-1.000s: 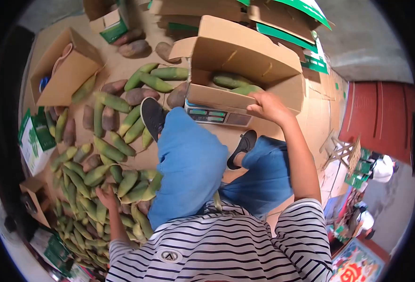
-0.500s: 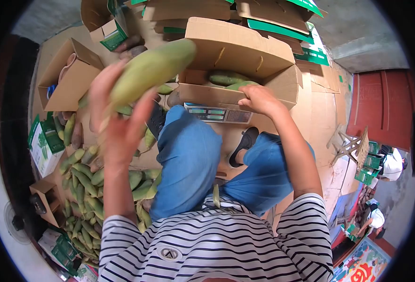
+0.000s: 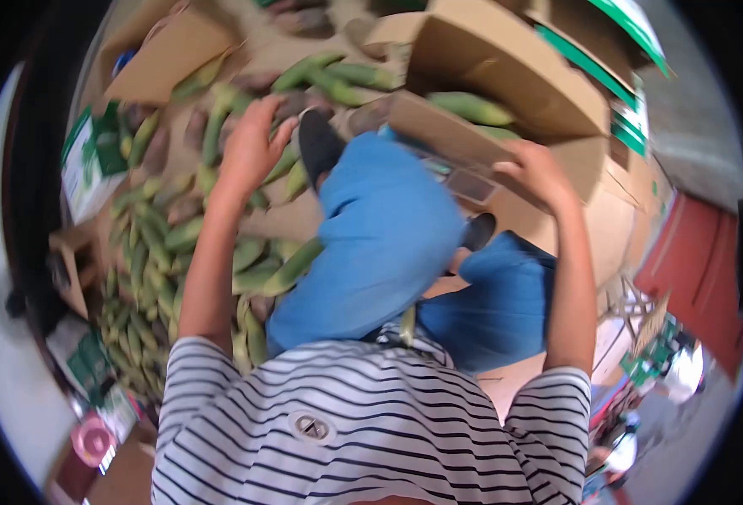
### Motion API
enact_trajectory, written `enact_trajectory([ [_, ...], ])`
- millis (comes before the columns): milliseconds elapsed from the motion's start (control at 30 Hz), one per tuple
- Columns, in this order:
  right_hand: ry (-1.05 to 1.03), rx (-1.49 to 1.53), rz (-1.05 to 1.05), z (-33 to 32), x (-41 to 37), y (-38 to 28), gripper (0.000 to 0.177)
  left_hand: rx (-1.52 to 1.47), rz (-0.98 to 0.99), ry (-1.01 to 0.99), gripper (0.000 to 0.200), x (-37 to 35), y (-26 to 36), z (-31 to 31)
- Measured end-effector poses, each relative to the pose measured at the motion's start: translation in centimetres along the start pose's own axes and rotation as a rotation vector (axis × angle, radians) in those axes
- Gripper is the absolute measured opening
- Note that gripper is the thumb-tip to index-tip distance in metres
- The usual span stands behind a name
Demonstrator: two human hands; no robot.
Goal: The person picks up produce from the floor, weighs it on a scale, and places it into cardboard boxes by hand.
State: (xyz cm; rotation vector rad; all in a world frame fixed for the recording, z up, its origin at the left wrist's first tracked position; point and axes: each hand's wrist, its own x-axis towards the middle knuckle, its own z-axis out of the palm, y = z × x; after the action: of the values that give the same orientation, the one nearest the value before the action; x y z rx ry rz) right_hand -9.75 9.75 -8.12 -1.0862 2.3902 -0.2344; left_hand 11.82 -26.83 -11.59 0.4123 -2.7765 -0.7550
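My left hand (image 3: pixel 256 145) is empty, fingers apart, above several long green radishes (image 3: pixel 331 82) and darker reddish-brown roots (image 3: pixel 304 22) on the cardboard-covered floor. My right hand (image 3: pixel 538 174) is at the front wall of an open cardboard box (image 3: pixel 447 130), its thumb outside and its fingers curled over the edge. Inside the box a green radish (image 3: pixel 472 108) lies at the back, with part of another (image 3: pixel 499 133) in front of it. A scale with a display panel (image 3: pixel 471 186) is partly visible below the box's front wall. Motion blurs the view.
A large heap of green radishes (image 3: pixel 148 244) lies on my left, beside my knee. A green-and-white carton (image 3: pixel 93 164) and a brown box (image 3: pixel 178 55) stand farther left. Flattened cartons (image 3: pixel 586 34) are stacked behind the box. A folding stool (image 3: pixel 636 311) and other people are at right.
My left hand held a green radish earlier; now it is empty and lower, over the radishes on the floor. My right hand stays at the box's front edge. The view has turned left.
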Motion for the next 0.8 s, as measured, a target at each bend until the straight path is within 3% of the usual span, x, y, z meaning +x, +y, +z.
enact_trajectory([
  [67, -0.057, 0.021, 0.056, -0.6, 0.1, -0.9, 0.034, 0.178, -0.219, -0.199, 0.035, -8.8, -8.1, 1.6],
  [167, -0.068, 0.077, 0.128, -0.6, 0.3, -1.3, 0.039, 0.481, -0.551, -0.692, 0.046, -20.7, -12.6, 2.6],
  [267, -0.022, 0.037, 0.115, -0.3, 0.2, -0.8, 0.043, 0.370, -0.650, -0.891, 0.059, -30.7, -15.2, 5.6],
  [367, -0.085, 0.088, 0.167, -0.5, 0.4, -1.1, 0.046, 0.359, -0.570, -0.696, 0.067, -33.1, -12.6, 6.6],
  [467, -0.071, 0.069, 0.138, -0.1, 0.5, -0.2, 0.046, 0.209, -0.471, -0.637, 0.073, -31.7, -9.8, 7.2],
  [500, -0.055, 0.070, 0.116, 0.1, 0.5, 0.0, 0.045, 0.084, -0.502, -0.704, 0.078, -31.6, -9.5, 8.1],
  [633, -0.006, 0.087, 0.033, 0.4, 0.4, 0.5, 0.043, 0.271, -0.445, -0.730, 0.074, -31.8, -7.2, 11.2],
  [667, -0.115, 0.031, 0.144, -0.9, 0.5, -1.4, 0.040, 0.301, -0.426, -0.718, 0.073, -32.5, -7.6, 12.6],
  [733, -0.040, -0.015, 0.068, 0.1, 0.2, 0.4, 0.038, 0.342, -0.444, -0.740, 0.070, -33.4, -8.2, 15.1],
  [800, -0.064, 0.001, 0.123, -1.4, 0.0, -2.3, 0.038, 0.364, -0.535, -0.780, 0.072, -33.1, -8.7, 16.2],
])
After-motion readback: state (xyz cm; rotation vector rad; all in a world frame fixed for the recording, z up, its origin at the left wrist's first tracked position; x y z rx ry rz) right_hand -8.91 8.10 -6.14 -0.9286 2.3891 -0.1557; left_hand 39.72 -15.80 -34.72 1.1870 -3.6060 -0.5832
